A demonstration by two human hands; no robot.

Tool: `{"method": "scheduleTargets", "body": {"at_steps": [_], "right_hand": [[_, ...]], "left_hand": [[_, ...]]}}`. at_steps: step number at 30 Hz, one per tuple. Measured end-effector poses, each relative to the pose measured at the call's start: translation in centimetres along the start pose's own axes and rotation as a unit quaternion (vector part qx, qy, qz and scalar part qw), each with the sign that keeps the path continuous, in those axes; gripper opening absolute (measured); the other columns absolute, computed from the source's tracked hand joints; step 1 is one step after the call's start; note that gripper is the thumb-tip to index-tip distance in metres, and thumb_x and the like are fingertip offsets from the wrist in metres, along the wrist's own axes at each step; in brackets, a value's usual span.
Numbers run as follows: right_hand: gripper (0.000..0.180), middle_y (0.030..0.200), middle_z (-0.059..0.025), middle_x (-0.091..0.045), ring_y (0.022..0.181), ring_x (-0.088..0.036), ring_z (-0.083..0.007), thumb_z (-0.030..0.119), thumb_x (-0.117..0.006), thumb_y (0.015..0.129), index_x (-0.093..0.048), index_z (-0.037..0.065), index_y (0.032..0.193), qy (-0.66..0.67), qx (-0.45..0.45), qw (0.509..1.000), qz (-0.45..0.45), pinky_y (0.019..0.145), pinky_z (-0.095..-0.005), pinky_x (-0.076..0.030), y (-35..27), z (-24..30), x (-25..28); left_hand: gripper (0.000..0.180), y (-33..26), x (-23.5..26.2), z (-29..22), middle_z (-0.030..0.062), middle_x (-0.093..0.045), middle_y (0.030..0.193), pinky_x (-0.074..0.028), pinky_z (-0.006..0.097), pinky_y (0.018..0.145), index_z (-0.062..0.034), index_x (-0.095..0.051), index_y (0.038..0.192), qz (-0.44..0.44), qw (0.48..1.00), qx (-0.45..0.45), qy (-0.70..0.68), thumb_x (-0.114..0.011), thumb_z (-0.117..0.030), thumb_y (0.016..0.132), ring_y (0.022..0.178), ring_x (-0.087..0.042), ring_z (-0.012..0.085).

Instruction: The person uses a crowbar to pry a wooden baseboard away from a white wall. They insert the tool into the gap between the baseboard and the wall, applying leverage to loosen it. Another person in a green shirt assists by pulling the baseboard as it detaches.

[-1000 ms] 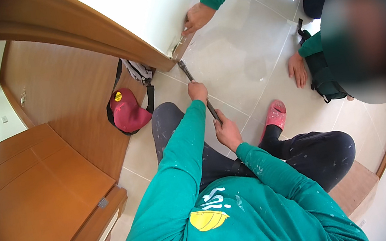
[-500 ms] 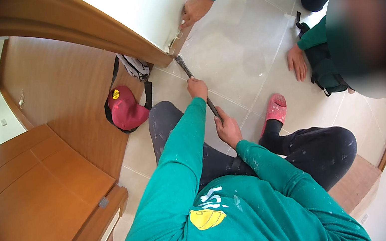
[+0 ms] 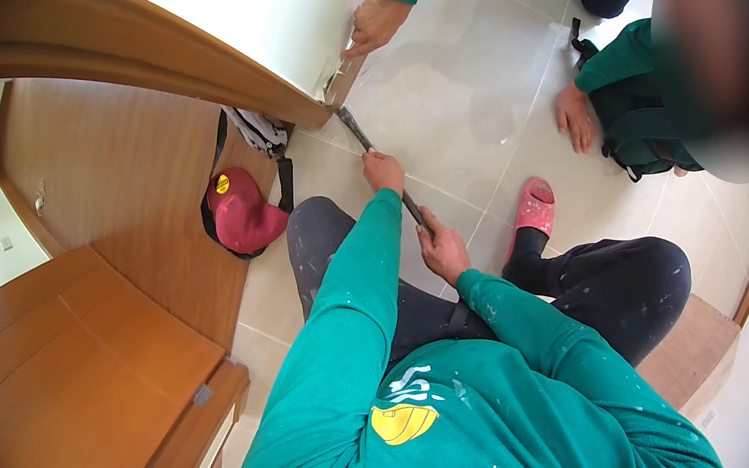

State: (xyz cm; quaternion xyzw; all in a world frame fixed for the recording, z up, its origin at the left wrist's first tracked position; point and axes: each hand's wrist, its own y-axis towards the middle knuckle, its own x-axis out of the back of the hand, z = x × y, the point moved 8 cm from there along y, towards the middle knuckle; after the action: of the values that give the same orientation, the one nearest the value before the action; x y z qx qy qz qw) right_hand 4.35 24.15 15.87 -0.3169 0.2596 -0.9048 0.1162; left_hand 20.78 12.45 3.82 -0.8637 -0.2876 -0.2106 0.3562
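Fingers of the left hand (image 3: 382, 172) curl closed around the upper part of a long dark metal bar (image 3: 381, 170); fingers of the right hand (image 3: 443, 251) wrap closed around its lower end. The 2 hands sit apart along the shaft, left ahead of right. The bar runs on a slant from the right hand up and to the left, its far tip lying at the foot of the wooden door frame (image 3: 171, 65), where the frame meets the pale tiled floor (image 3: 463, 112). Both forearms wear green sleeves (image 3: 356, 305) speckled with white. The person sits on the floor in dark trousers, with 1 pink slipper (image 3: 532, 207) visible beside the right hand.

A co-worker's hand (image 3: 375, 22), also green-sleeved, rests at the base of the white wall (image 3: 260, 7), just beside the bar's tip. The co-worker's other hand (image 3: 575, 117) is pressed flat on the tiles, well apart from the bar. A red cap (image 3: 243, 218) on a dark bag lies against the wooden door (image 3: 132, 184), left of the person's knee.
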Motion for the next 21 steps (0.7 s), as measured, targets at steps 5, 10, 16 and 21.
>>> {"method": "scheduleTargets", "body": {"at_steps": [5, 10, 16, 21], "right_hand": [[0.048, 0.082, -0.0322, -0.064, 0.082, -0.064, -0.0531, 0.026, -0.054, 0.102, -0.051, 0.016, 0.150, 0.032, -0.023, 0.999, 0.026, 0.072, -0.0573, -0.046, 0.0, -0.9, -0.6], [0.048, 0.078, -0.0317, -0.063, 0.079, -0.063, -0.0531, 0.026, -0.054, 0.102, -0.052, 0.016, 0.149, 0.008, 0.005, 1.000, 0.000, 0.071, -0.0571, -0.046, -0.1, -0.9, -0.4], [0.049, 0.080, -0.0321, -0.065, 0.080, -0.064, -0.0532, 0.027, -0.054, 0.103, -0.051, 0.017, 0.150, 0.009, -0.004, 1.000, 0.002, 0.072, -0.0577, -0.046, 0.1, -1.9, -0.8], [0.050, 0.086, -0.0310, -0.067, 0.084, -0.065, -0.0530, 0.027, -0.054, 0.102, -0.049, 0.018, 0.151, 0.014, 0.018, 1.000, -0.004, 0.076, -0.0592, -0.048, 0.4, -2.5, -1.1]], "left_hand": [[0.040, 0.2, -0.1, 0.4, 0.0359, -0.068, 0.104, -0.051, 0.058, 0.088, 0.0069, -0.060, 0.109, -0.007, 1.000, -0.020, 0.007, -0.037, -0.026, 0.109, 0.099, -0.065, 0.0531], [0.042, 0.0, -0.4, 0.2, 0.0345, -0.068, 0.106, -0.051, 0.057, 0.089, 0.0058, -0.061, 0.109, -0.009, 0.999, -0.034, 0.013, -0.037, -0.028, 0.110, 0.101, -0.064, 0.0533], [0.039, -0.5, 0.1, 0.0, 0.0360, -0.068, 0.104, -0.050, 0.059, 0.087, 0.0061, -0.059, 0.109, -0.011, 1.000, -0.024, -0.001, -0.037, -0.026, 0.109, 0.100, -0.065, 0.0534], [0.038, -0.8, -0.4, 0.8, 0.0360, -0.068, 0.105, -0.050, 0.059, 0.090, 0.0061, -0.059, 0.109, -0.028, 0.999, -0.023, 0.023, -0.038, -0.026, 0.109, 0.102, -0.063, 0.0546]]}}
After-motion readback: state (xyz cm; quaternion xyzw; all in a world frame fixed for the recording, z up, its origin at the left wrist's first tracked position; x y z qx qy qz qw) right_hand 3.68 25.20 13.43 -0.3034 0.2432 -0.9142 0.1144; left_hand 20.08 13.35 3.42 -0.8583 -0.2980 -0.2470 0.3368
